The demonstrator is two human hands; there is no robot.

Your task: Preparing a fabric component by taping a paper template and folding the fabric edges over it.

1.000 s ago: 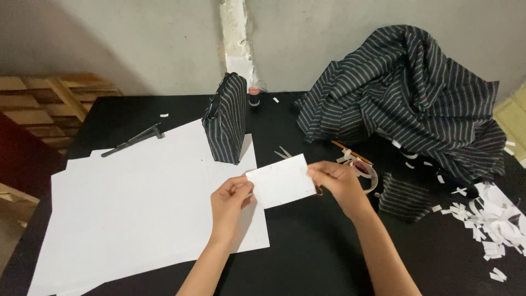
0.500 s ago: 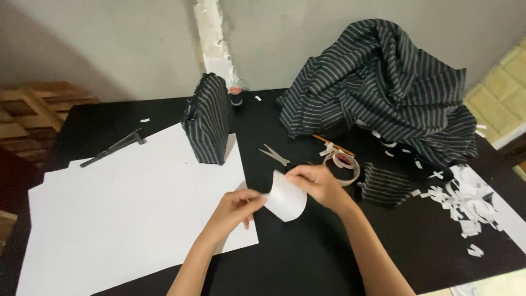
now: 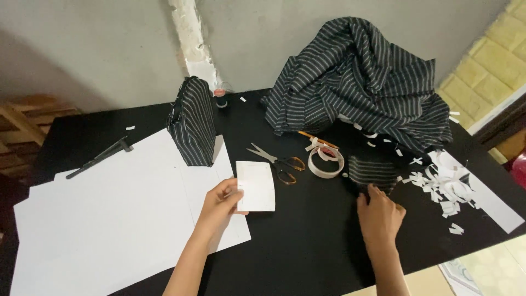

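Black bench [image 3: 307,257] against grey wall [image 3: 87,49]; cracked white plaster strip [image 3: 192,38] runs down it. Yellow brick [image 3: 487,60] at right. Wooden pallet [image 3: 22,112] at left. Soft, even light.

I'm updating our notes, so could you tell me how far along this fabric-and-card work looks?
Done: one striped pouch stands finished on the paper sheets. In hand: the left hand holds a white card; the right hand touches a small striped piece. Left: the big striped cloth lies heaped and scraps are uncleared.
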